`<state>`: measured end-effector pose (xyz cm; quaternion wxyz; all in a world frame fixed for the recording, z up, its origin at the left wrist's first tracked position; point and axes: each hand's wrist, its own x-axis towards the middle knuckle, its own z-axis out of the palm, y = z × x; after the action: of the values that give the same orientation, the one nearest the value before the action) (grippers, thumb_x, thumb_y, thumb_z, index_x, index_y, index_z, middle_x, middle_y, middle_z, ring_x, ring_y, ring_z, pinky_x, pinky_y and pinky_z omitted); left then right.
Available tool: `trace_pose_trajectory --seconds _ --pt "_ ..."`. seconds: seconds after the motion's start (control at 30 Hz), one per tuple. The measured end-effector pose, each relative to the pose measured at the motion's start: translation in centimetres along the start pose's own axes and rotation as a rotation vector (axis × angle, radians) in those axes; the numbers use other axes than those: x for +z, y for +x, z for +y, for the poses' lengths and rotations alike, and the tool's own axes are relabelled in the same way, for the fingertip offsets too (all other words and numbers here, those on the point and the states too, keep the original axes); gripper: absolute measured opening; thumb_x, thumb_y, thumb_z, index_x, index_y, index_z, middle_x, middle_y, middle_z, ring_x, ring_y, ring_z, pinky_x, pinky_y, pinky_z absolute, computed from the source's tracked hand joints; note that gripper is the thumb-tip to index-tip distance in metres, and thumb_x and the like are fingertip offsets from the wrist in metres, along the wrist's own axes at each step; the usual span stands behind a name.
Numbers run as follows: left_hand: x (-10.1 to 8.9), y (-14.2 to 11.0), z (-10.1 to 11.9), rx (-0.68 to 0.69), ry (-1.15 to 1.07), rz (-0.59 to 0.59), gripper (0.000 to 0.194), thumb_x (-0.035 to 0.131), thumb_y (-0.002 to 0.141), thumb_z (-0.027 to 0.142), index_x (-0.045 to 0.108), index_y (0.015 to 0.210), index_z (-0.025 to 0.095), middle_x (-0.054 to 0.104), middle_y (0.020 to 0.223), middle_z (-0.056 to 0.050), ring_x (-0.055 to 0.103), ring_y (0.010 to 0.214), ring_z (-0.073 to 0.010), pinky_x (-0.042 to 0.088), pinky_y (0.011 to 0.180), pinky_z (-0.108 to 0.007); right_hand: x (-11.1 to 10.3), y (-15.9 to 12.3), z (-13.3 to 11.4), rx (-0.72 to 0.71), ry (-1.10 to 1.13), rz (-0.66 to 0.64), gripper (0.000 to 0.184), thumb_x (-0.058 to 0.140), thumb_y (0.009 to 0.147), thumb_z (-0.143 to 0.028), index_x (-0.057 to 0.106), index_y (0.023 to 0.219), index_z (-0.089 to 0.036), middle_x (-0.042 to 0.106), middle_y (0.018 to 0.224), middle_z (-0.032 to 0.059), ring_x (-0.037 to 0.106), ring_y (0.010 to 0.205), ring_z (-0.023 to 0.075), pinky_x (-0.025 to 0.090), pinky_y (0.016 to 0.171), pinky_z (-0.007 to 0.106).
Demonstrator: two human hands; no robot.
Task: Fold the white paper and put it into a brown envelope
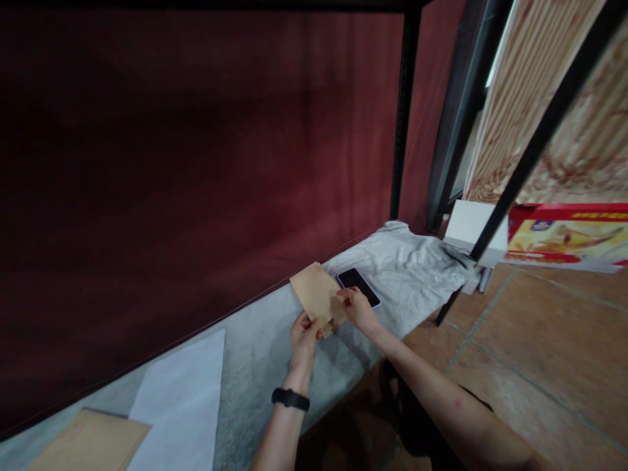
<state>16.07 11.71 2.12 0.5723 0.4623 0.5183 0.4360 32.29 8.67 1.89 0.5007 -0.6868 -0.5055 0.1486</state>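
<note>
A few tan paper envelopes [314,291], stacked or fanned, are raised over the grey shelf. My left hand [304,335] pinches their lower left edge; a dark band circles that wrist. My right hand [357,307] is at their right side, with thumb and fingers pinched on the paper edge. Just behind my right hand lies a dark-screened phone [360,286] in a pale case, partly covered by the fingers. How many envelopes there are is hard to tell.
White paper sheets [184,392] and another tan envelope stack [93,441] lie at the shelf's left. A crumpled grey cloth [417,261] covers its right end. Black metal posts [402,118] rise there. Beyond stand a white box [473,229] and a red-yellow carton [569,239] on the tiled floor.
</note>
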Motion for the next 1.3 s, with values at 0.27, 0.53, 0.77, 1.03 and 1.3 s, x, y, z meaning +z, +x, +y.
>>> trace_pose_trajectory --seconds 0.27,0.53,0.77,1.03,1.3 --pt "0.0 0.2 -1.7 0.000 0.126 0.012 0.059 0.081 0.070 0.031 0.060 0.122 0.014 0.056 0.059 0.008 0.054 0.043 -0.0084 0.041 0.043 -0.019 -0.7 -0.8 -1.2 -0.042 -0.378 -0.136 0.023 0.055 0.085 -0.011 0.072 0.100 -0.018 0.065 0.107 0.0123 0.058 0.102 0.0253 0.045 0.092 0.034" --pt "-1.5 -0.9 -1.6 0.086 0.370 0.049 0.058 0.068 0.081 0.031 0.054 0.135 0.013 0.067 0.079 -0.003 0.067 0.065 -0.0178 0.055 0.062 -0.031 -0.7 -1.3 -2.9 -0.097 -0.483 -0.188 0.028 0.053 0.087 -0.013 0.071 0.107 -0.019 0.065 0.120 0.0129 0.057 0.107 0.0271 0.043 0.091 0.037" --pt "-13.1 -7.1 -0.4 0.338 1.342 0.314 0.060 0.044 0.095 0.032 0.040 0.149 0.008 0.040 0.156 -0.024 0.031 0.147 -0.0367 0.034 0.113 -0.058 1.0 -3.0 -3.7 -0.236 -0.397 -0.284 0.031 0.054 0.089 -0.012 0.071 0.112 -0.022 0.063 0.128 0.0112 0.055 0.119 0.0260 0.041 0.100 0.037" --pt "-21.8 -11.2 0.9 -0.131 1.727 0.256 0.046 0.045 0.096 0.028 0.056 0.135 0.006 0.058 0.139 -0.023 0.059 0.124 -0.0302 0.049 0.096 -0.038 3.1 -6.0 -4.9 -0.374 -0.379 -0.448 0.034 0.052 0.090 -0.009 0.069 0.118 -0.019 0.063 0.131 0.0117 0.057 0.121 0.0253 0.042 0.102 0.040" --pt "-21.0 -11.2 1.7 0.091 1.803 0.239 0.039 0.037 0.090 0.001 0.069 0.110 0.009 0.071 0.096 -0.019 0.071 0.090 -0.0274 0.054 0.073 -0.034 4.3 -7.6 -5.9 -0.436 -0.329 -0.596 0.035 0.049 0.090 -0.006 0.071 0.113 -0.021 0.068 0.125 0.0082 0.064 0.112 0.0200 0.046 0.101 0.034"
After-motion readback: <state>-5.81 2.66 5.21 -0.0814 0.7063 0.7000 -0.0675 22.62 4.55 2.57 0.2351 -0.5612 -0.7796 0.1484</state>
